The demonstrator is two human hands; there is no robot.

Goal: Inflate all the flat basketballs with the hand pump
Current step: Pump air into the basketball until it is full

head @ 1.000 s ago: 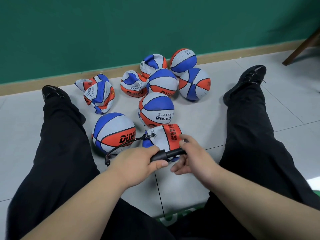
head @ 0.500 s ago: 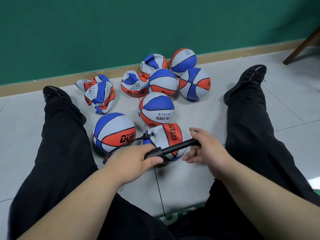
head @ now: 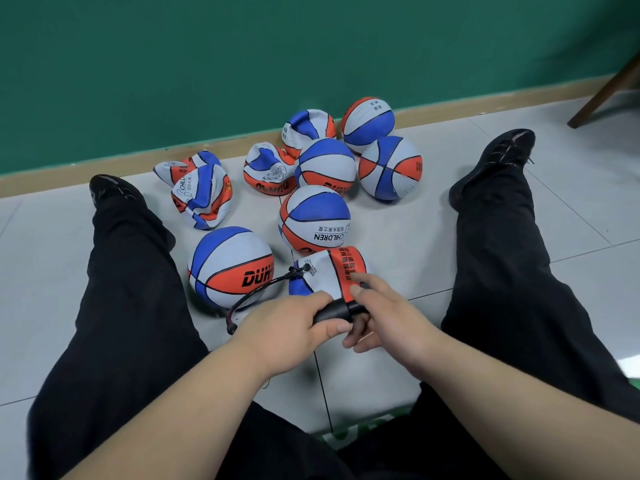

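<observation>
Seated on the tiled floor (head: pixel 398 233), legs (head: pixel 131 289) spread. Grips the barrel of the black hand pump (head: pixel 337 310) with the left hand (head: pixel 291 327), grip wrapped fully round it. Pinches the handle end with the right hand (head: pixel 391 327), grip curled narrow, handle mostly hidden and seemingly close against the barrel. Thin black hose (head: pixel 297 270) plugged into the half-flat basketball (head: pixel 329 270), just beyond both hands, between the legs. Farther off, round balls (head: pixel 313 220) and crumpled balls (head: pixel 202 197) near the green wall (head: pixel 207 64).

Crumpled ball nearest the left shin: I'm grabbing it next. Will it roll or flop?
The crumpled ball looks caved in and folded, so it probably flops when lifted. Its creased, flattened shape likely stops it rolling.
</observation>
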